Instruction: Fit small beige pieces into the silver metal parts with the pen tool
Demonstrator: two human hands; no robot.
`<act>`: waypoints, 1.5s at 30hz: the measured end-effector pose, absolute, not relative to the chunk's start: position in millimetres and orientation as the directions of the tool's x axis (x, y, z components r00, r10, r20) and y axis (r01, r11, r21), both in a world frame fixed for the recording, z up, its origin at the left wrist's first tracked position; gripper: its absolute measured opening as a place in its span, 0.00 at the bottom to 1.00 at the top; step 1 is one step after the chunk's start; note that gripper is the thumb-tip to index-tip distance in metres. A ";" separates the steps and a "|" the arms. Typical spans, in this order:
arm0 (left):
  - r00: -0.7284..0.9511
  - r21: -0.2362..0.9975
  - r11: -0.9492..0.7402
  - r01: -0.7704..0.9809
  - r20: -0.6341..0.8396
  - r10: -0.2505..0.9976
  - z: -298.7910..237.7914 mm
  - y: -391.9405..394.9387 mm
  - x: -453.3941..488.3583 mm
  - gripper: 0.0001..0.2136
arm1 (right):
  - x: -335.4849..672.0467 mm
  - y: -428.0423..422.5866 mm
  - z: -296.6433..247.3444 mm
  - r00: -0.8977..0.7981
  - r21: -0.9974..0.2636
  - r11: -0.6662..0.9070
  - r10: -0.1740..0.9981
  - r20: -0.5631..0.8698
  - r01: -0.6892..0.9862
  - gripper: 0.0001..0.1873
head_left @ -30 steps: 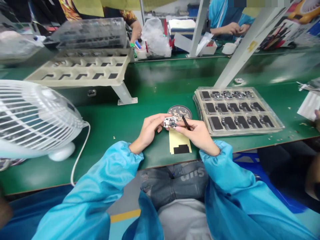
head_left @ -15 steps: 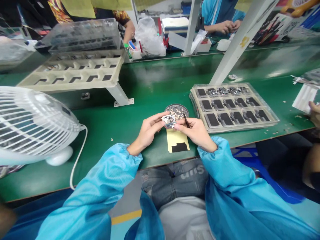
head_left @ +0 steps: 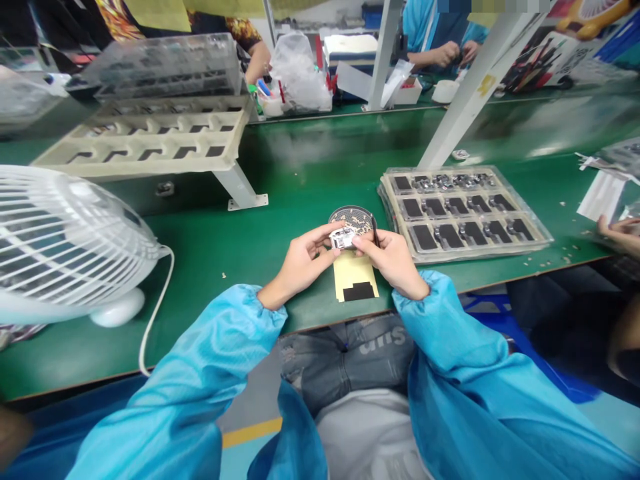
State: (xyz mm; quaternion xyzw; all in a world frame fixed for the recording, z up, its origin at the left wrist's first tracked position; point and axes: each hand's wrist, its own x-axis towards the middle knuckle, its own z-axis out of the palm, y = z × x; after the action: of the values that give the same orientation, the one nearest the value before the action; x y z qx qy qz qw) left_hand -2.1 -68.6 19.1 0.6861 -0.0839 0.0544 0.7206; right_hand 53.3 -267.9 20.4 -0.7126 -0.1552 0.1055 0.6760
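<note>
Between my hands is a small electronic assembly (head_left: 343,239) with a whitish rounded shell and silvery parts. My left hand (head_left: 304,259) pinches its left side between thumb and fingers. On the other side, the thumb and fingers of my right hand (head_left: 394,261) are closed at the assembly's edge. Dark tweezers (head_left: 375,230) stick up from that same right hand, their lower part hidden. Just behind the assembly lies a round dark dish (head_left: 345,211) scattered with tiny pale pieces. Below my hands is a yellow sheet (head_left: 346,272) carrying black strips (head_left: 359,291).
A compartment tray (head_left: 543,233) with dark pads and silvery parts lies at right, beside a slanted white post (head_left: 457,107). A white fan (head_left: 75,247) stands at left, its cable (head_left: 161,303) hanging over the edge. Another tray (head_left: 173,167) sits raised behind it. Co-workers' hands (head_left: 445,55) show beyond.
The assembly has been turned in my fingers and now shows a flatter, whiter face. The tweezers stand more upright. The whole view has shifted slightly.
</note>
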 end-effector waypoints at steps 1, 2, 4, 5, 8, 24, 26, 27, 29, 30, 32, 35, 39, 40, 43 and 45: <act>0.981 0.982 0.017 -0.190 0.191 -0.029 18.6 -68.6 -2.5 0.26 | 53.4 -267.8 19.6 0.931 -0.996 -0.038 0.361 0.057 0.075 0.22; 0.982 0.982 -0.022 -0.190 0.190 -0.020 17.9 -68.5 -2.7 0.27 | 53.6 -267.7 18.6 0.930 -0.997 -0.040 0.363 0.053 0.073 0.22; 0.980 0.974 -0.105 -0.199 0.201 0.001 16.4 -68.4 -2.7 0.26 | 54.0 -267.4 16.5 0.928 -0.996 -0.051 0.368 0.050 0.074 0.22; 0.977 0.967 -0.151 -0.206 0.210 0.014 15.8 -68.4 -2.7 0.26 | 54.2 -267.2 15.3 0.928 -0.995 -0.056 0.369 0.051 0.077 0.22; 0.969 0.933 -0.285 -0.220 0.244 0.049 16.1 -68.8 -3.1 0.24 | 54.6 -266.8 12.1 0.930 -0.994 -0.067 0.364 0.054 0.084 0.22; 0.997 0.996 0.047 -0.076 0.075 0.006 27.9 -69.8 -4.0 0.28 | 49.7 -260.1 15.1 0.937 -0.990 0.047 0.319 0.139 0.131 0.29; 0.997 0.994 0.075 -0.075 0.074 0.007 27.8 -69.6 -3.7 0.28 | 50.1 -259.7 14.1 0.930 -0.986 0.056 0.328 0.167 0.157 0.28; 0.997 0.994 0.083 -0.076 0.075 0.008 27.7 -69.7 -3.7 0.27 | 50.2 -259.7 14.0 0.927 -0.984 0.060 0.328 0.179 0.169 0.27; 0.997 0.993 0.091 -0.077 0.076 0.010 27.5 -70.2 -4.0 0.26 | 50.0 -259.5 14.3 0.927 -0.982 0.076 0.324 0.189 0.174 0.26; 0.997 0.993 0.092 -0.077 0.076 0.012 27.5 -70.6 -4.2 0.25 | 49.8 -259.4 14.7 0.928 -0.981 0.086 0.320 0.190 0.172 0.26; 0.997 0.993 0.090 -0.081 0.080 0.010 27.7 -71.3 -4.3 0.24 | 48.7 -258.9 15.8 0.930 -0.981 0.098 0.313 0.191 0.169 0.25; 0.996 0.992 0.091 -0.091 0.091 0.006 28.8 -72.2 -4.4 0.25 | 46.5 -258.4 16.7 0.932 -0.978 0.100 0.299 0.204 0.182 0.25; 0.996 0.989 0.120 -0.091 0.092 -0.001 29.5 -73.3 -4.5 0.22 | 45.5 -259.2 14.5 0.928 -0.977 0.106 0.307 0.209 0.184 0.22; 0.996 0.988 0.129 -0.089 0.090 -0.001 29.1 -73.5 -4.6 0.21 | 45.9 -259.6 13.4 0.924 -0.979 0.103 0.324 0.202 0.178 0.22; 0.996 0.988 0.131 -0.087 0.087 0.001 26.6 -74.1 -4.8 0.20 | 48.0 -260.4 9.8 0.913 -0.982 0.073 0.363 0.188 0.173 0.22; 0.994 0.989 0.104 -0.104 0.105 -0.001 23.7 -74.4 -4.5 0.19 | 49.1 -260.6 8.3 0.909 -0.982 0.045 0.372 0.188 0.185 0.21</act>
State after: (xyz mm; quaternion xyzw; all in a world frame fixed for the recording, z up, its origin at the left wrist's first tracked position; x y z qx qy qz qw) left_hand -4.5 -74.4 23.7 0.6684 -0.0394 0.0347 0.7419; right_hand 49.1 -260.6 8.3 -0.6879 -0.2025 0.0674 0.6937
